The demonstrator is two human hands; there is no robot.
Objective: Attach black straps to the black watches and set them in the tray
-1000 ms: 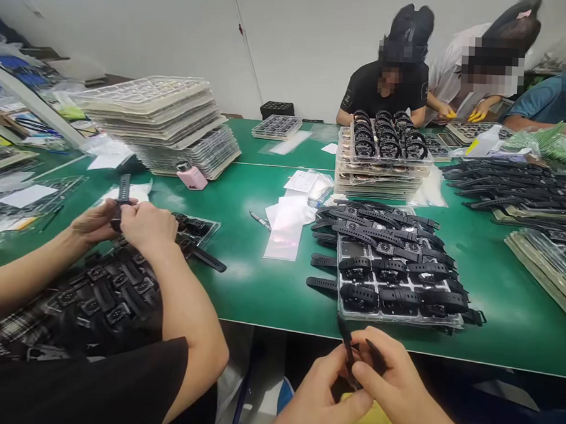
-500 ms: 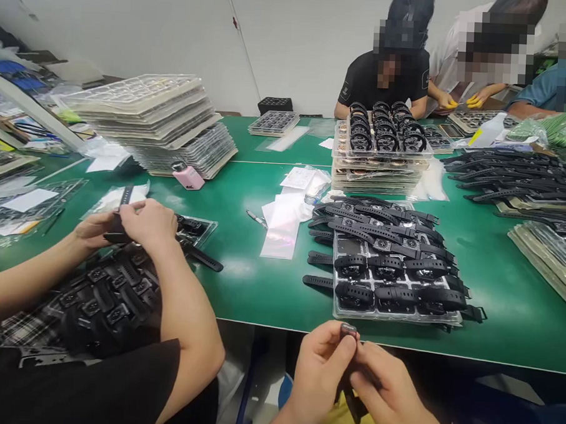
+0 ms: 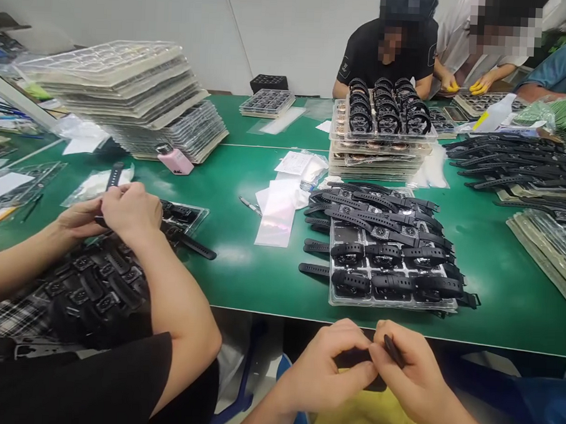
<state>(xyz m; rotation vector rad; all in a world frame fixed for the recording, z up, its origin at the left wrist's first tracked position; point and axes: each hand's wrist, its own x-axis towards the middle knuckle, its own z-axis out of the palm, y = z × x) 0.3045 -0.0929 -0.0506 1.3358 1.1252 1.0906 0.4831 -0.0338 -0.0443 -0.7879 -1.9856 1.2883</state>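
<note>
Below the table's front edge, my left hand (image 3: 330, 367) and my right hand (image 3: 410, 367) meet around a black smartwatch (image 3: 376, 383), mostly hidden by the fingers. A black strap end (image 3: 393, 351) sticks up between the fingers of my right hand. My left fingertips and thumb pinch the watch from the left side. Just beyond my hands, a clear tray (image 3: 335, 300) on the green table holds rows of black watches (image 3: 384, 255), with straps lying across one another and over the tray's sides. One compartment near its upper left shows no watch.
At left, a person's hands (image 3: 130, 215) work with a black strap above more watches. Tall tray stacks (image 3: 128, 99) and a pink bottle (image 3: 175, 160) stand behind. White papers (image 3: 278, 215) lie mid-table. Beyond are stacked trays with looped watches (image 3: 382, 157); more straps (image 3: 515, 159) lie right.
My hands have changed their grip; the watch sits lower between them, and a strap end now shows at my right fingers. The table scene has shifted slightly up and left in view.
</note>
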